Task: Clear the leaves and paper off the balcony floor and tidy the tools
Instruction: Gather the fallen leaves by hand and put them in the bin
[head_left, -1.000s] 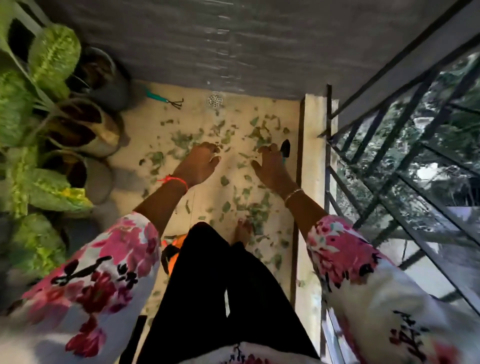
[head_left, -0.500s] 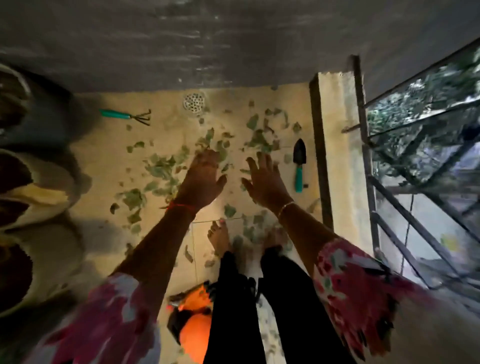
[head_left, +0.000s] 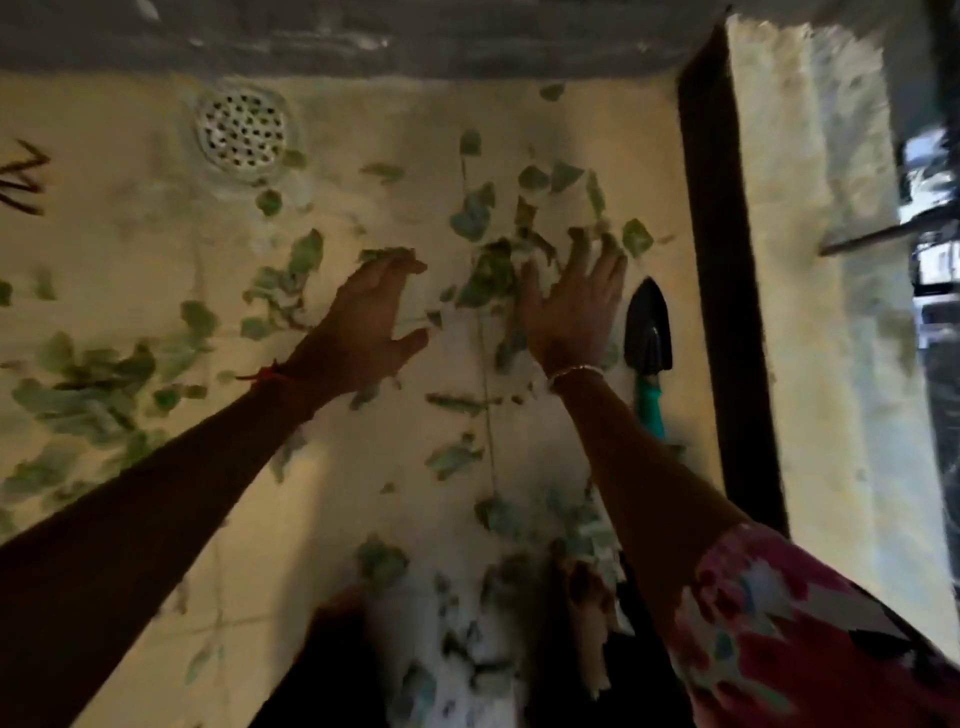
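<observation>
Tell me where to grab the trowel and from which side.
Take the trowel by its teal handle, coming from above at the near end: it lies flat, blade pointing away toward the wall, and the right hand is beside it.

left hand (head_left: 366, 325) flat, right hand (head_left: 574, 301) flat, fingers spread

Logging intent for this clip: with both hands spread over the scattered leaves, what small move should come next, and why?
Probably draw both hands together to bunch the leaf cluster between them. The left hand and right hand are open, holding nothing, on either side of it, and scraps lie loose all over the floor. The trowel beside the right hand can wait.
</observation>
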